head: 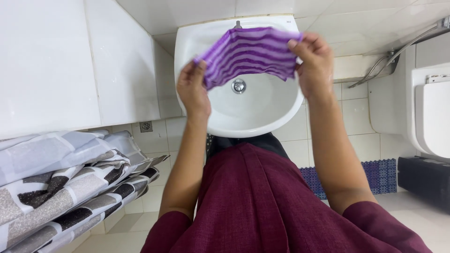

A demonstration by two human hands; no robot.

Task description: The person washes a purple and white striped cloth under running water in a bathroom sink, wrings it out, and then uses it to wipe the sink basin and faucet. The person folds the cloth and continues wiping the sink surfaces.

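Observation:
A purple and lilac striped cloth (248, 54) is stretched out above a white wash basin (276, 115). My left hand (192, 86) pinches the cloth's left corner. My right hand (315, 61) grips its right edge with the thumb on top. The cloth hides the basin's back and most of the tap (238, 23). The round metal drain (238, 85) shows just below the cloth.
A grey and white patterned shower curtain (61, 182) hangs bunched at the lower left. A white toilet (431, 112) stands at the right with metal hoses (393, 56) beside it. A blue plastic mat (379, 175) lies on the tiled floor. White tiled walls surround the basin.

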